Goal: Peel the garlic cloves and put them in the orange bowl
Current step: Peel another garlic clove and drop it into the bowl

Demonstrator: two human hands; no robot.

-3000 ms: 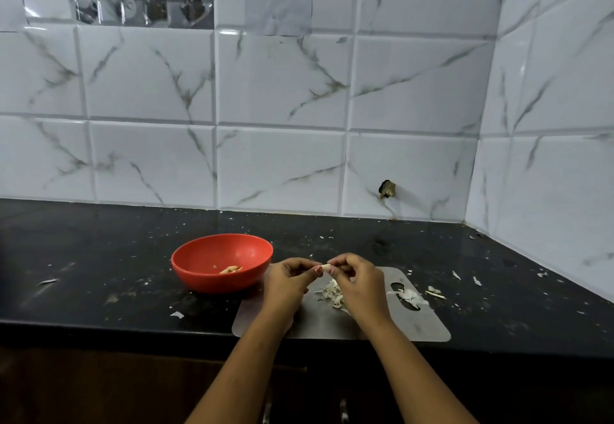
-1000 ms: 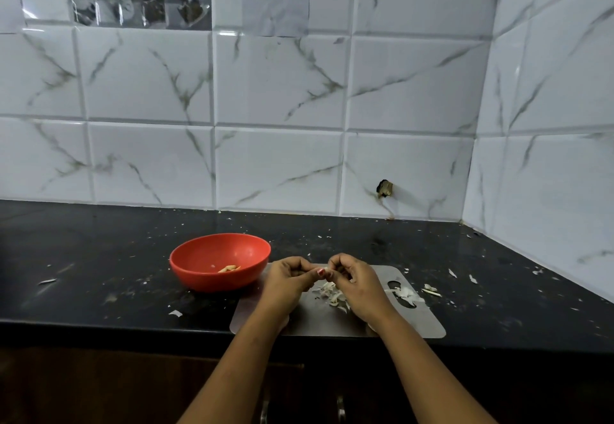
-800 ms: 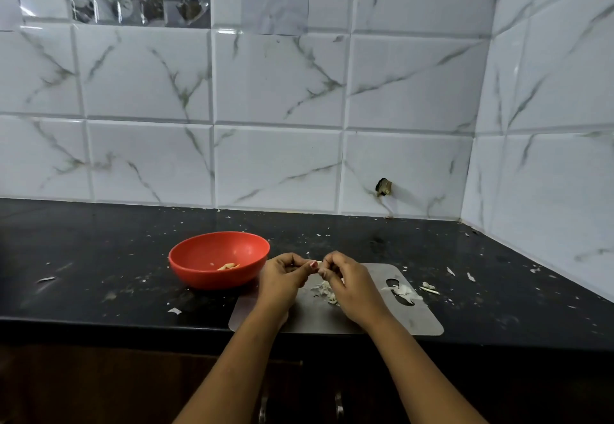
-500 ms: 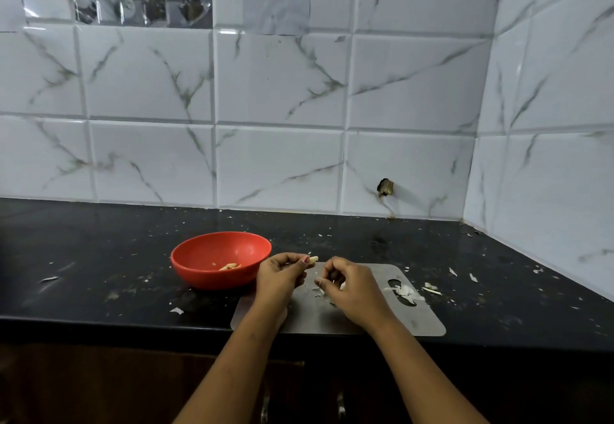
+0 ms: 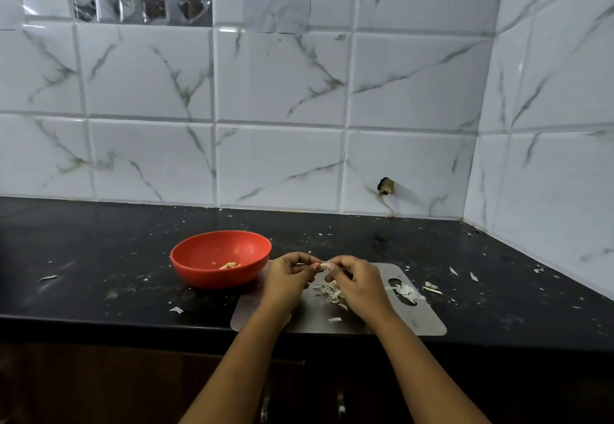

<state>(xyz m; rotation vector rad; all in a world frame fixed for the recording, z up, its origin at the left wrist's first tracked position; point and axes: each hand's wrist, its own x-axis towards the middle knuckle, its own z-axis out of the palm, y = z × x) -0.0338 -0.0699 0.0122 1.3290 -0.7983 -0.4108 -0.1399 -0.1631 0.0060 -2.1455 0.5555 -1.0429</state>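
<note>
Surface: black countertop [image 5: 99, 257], flecked with skin scraps, set in a corner of white marble-veined wall tiles [image 5: 279, 84]. Grey cutting board [image 5: 428, 319] at the front edge, with a heap of garlic peels [image 5: 329, 292] on it. Orange bowl [image 5: 212, 277] just left of the board, a few peeled cloves [image 5: 230, 265] inside. My left hand [image 5: 287, 279] and my right hand [image 5: 357, 285] meet above the board, fingers curled, both pinching one garlic clove [image 5: 323, 266] between the fingertips
</note>
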